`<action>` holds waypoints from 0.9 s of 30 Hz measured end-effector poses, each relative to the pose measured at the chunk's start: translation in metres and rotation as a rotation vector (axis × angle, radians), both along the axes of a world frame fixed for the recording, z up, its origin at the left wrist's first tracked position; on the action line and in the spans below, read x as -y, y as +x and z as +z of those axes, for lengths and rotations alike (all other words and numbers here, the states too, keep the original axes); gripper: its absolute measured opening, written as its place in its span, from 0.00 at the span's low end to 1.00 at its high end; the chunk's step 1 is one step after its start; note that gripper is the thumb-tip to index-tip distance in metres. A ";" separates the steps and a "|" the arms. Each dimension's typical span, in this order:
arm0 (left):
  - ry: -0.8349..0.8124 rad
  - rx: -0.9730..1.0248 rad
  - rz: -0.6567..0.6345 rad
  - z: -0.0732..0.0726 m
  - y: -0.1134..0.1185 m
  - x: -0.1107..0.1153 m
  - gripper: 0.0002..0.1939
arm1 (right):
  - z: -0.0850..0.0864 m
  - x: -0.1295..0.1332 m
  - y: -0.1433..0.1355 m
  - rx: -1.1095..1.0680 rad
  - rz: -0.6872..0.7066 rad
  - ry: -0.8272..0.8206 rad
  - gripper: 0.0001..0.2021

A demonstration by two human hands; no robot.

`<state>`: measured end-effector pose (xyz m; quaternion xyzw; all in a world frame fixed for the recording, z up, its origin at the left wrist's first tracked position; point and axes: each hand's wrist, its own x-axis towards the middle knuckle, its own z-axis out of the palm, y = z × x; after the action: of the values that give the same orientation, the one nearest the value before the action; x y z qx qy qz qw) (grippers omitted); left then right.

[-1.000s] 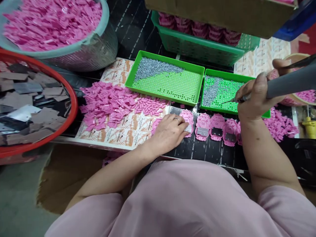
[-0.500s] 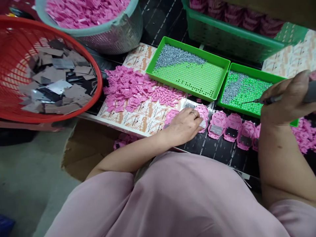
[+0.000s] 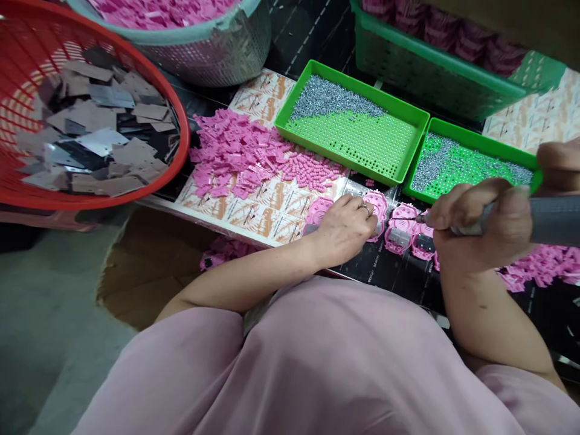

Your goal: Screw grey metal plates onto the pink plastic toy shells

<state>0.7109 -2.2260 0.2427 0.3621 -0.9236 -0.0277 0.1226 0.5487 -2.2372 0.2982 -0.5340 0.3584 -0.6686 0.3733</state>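
Note:
My left hand (image 3: 347, 232), a ring on one finger, rests with curled fingers on a pink plastic casing (image 3: 375, 205) at the left part of a row. Another pink casing (image 3: 317, 210) lies just left of that hand. My right hand (image 3: 480, 223) is wrapped around a grey electric screwdriver (image 3: 548, 220). Its thin bit points left, over a pink casing fitted with a grey plate (image 3: 399, 237). Beside it lies a casing with a dark plate (image 3: 423, 243); the row's right end is hidden behind my right hand.
Green trays (image 3: 353, 172) (image 3: 473, 154) of small screws stand behind the row. Loose pink parts (image 3: 235, 154) lie left. A red basket (image 3: 183, 139) holds flat plates; a pale basket (image 3: 226, 57) and green crate (image 3: 435, 75) stand behind. Another person's hand (image 3: 559, 166) shows at right.
My right hand has moved left and down with the screwdriver, from over the right screw tray to the row of casings. My left hand stays on its casing.

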 end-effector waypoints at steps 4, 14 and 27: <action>0.039 0.008 0.014 0.001 0.000 0.000 0.06 | -0.003 0.001 0.009 0.073 0.061 -0.086 0.21; 0.035 0.012 0.020 -0.001 -0.001 -0.001 0.07 | -0.012 0.001 0.015 0.021 0.109 -0.155 0.19; 0.051 -0.037 0.021 -0.003 -0.002 0.001 0.09 | -0.020 -0.004 0.015 -0.121 0.171 -0.027 0.20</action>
<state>0.7092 -2.2269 0.2397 0.3739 -0.9165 -0.0564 0.1306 0.5639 -2.2334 0.2781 -0.6072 0.3244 -0.6056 0.3991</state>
